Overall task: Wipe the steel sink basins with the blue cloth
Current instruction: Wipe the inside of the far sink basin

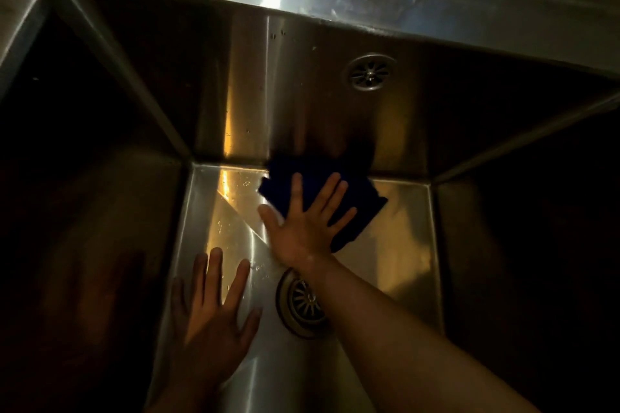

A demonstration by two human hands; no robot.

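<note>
Your head cam's close above the sink basin (208, 204), looking steeply down and forward at its back wall (302, 94) at 12 o'clock, drain (303, 303) toward 6.

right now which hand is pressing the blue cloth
The right hand, fingers spread flat on the blue cloth; the left hand lies on bare steel.

Your steel sink basin (402, 231) looks brushed, smooth and glossy, beaded with water; your blue cloth (367, 208) looks soft and matt.
</note>
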